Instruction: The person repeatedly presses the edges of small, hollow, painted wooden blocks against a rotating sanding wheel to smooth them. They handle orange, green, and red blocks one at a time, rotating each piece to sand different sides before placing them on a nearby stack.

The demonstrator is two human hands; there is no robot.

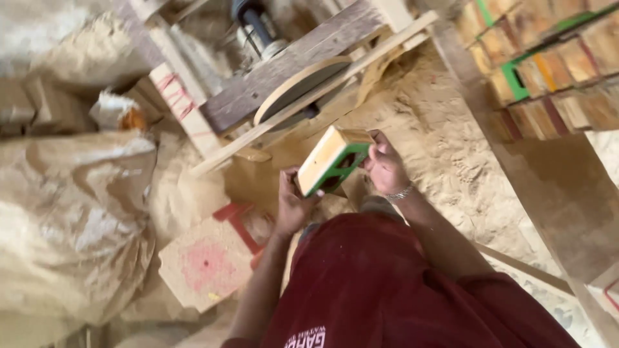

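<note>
Holding a small wooden block (330, 160) with green-painted sides between both hands, just in front of the round sanding disc (302, 87) and close above the slanted wooden rail (309, 100); left hand (293, 203) clasped around the lower near corner, thumb up along the pale face; right hand (384, 166) pinching the far upper end, a metal bracelet (400, 193) at the wrist; both grips firm on the block, neither released.

Judging from the pose, best done with the pale face kept square to the disc, fingertips held back behind the edge meeting the abrasive, pressure light and even so the paint line stays straight; elbows tucked, the block supported from both ends rather than one.

Lying all around, thick sawdust (445, 148) over the floor; slumped at the left, a large dusty sack (71, 212); sitting below the left hand, a flat offcut board (206, 264) with a pink stain, beside a red-painted piece (240, 222); stacked at the upper right, rows of similar coloured blocks (548, 64) on a wooden shelf (548, 187); standing behind the disc, a dark motor (255, 22), partly hidden.

Crowding the approach: the rail and the grey plank (290, 64) framing the disc, leaving little room for knuckles; loose dust underfoot likely slippery.
</note>
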